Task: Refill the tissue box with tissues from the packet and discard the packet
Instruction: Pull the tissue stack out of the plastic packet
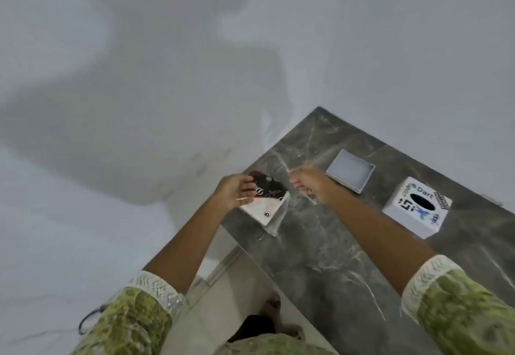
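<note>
A tissue packet (268, 200) with a black, red and white print lies near the left edge of the dark marble table (328, 246). My left hand (235, 191) rests on the packet's left end, its fingers curled over it. Just right of the packet, my right hand (308, 181) has its fingers pinched together at the packet's upper right corner; what it pinches is too blurred to tell. A white cube tissue box (416, 206) with a dark oval slot and printed logos stands farther right. Its square white base panel (350, 170) lies flat behind my right hand.
The table ends in a corner at the far side (319, 109), against pale grey walls. Its left edge runs diagonally down under my left forearm, with pale floor beyond it. A foot (274, 308) shows on the floor below the table edge.
</note>
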